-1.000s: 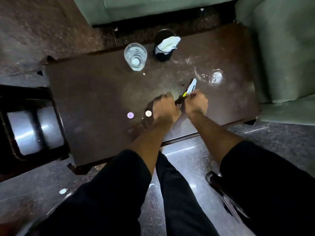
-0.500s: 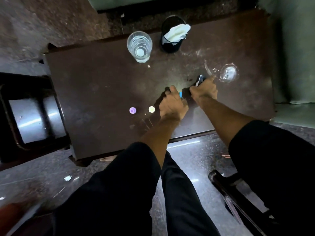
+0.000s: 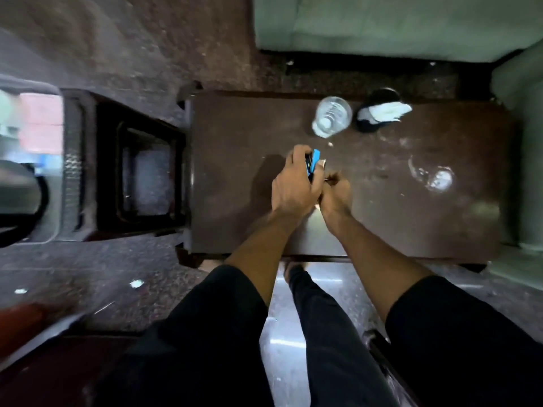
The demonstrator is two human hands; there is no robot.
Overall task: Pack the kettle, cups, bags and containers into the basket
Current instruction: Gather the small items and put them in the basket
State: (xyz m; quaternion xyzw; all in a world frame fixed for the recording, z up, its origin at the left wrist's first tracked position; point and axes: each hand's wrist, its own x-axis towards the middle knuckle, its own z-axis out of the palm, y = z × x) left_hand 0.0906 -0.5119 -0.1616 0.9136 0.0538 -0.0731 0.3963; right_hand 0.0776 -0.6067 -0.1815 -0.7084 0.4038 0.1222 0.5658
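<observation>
Over the middle of the dark brown table [image 3: 241, 207] my two hands meet. My left hand [image 3: 293, 183] is shut on a small bundle of flat bags [image 3: 315, 161] with a bright blue edge, held upright. My right hand [image 3: 336, 192] is curled against it and pinches a thin edge of the same bundle. A clear glass cup [image 3: 332, 118] stands at the table's far edge, with a black cup [image 3: 373, 118] holding white tissue beside it. Another clear glass [image 3: 437, 177] lies at the right. A grey basket [image 3: 69, 171] is on the far left, with a dark kettle [image 3: 20, 189] in it.
A dark wooden stool [image 3: 150, 177] stands between the table and the basket. Green sofa cushions [image 3: 382, 22] border the table at the back and right. My black-trousered legs [image 3: 332, 348] fill the foreground over a glossy floor. Bits of litter [image 3: 136, 284] lie on the floor.
My view has swung left, which brings the stool and basket in. My hands have come together, and the bags my right hand held are now bunched in my left hand.
</observation>
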